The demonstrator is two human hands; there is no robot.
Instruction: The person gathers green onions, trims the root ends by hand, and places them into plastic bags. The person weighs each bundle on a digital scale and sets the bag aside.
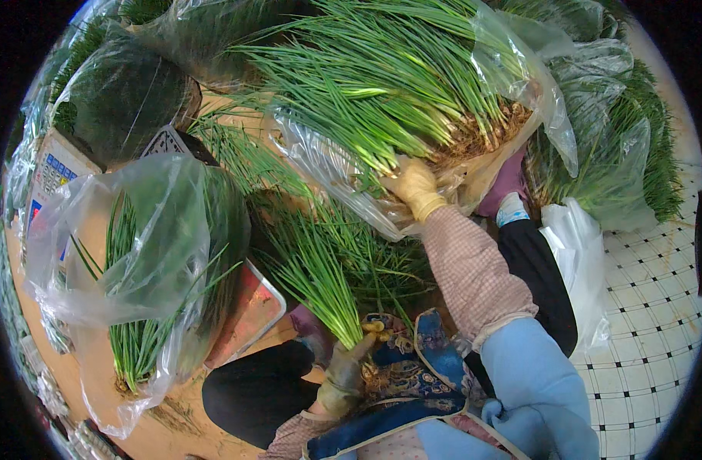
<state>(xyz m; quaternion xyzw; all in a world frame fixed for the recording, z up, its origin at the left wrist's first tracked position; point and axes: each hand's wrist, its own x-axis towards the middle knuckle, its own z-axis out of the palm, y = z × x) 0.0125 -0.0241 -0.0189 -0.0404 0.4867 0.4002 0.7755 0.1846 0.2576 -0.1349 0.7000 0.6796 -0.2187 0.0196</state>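
In my left hand (344, 368), gloved and held low over my lap, is a bunch of spring onions (322, 287). The leaves fan out up and to the left, and the white ends sit at my fingers. My right hand (415, 183), in a yellow glove, reaches forward to a large pile of spring onions (379, 86). Its fingers close around the white ends of a few stalks at the pile's near edge; the fingertips are partly hidden. Soil-covered roots (483, 135) face me on the right of the pile, which lies on an opened clear plastic bag (339, 172).
Loose green leaves (379, 270) cover the ground between my legs. To the left, a clear bag of spring onions (149, 241) rests by a red scale platform (250, 316) and a scale keypad (57, 172). More bagged greens (604, 132) and white plastic bags (575, 276) stand right.
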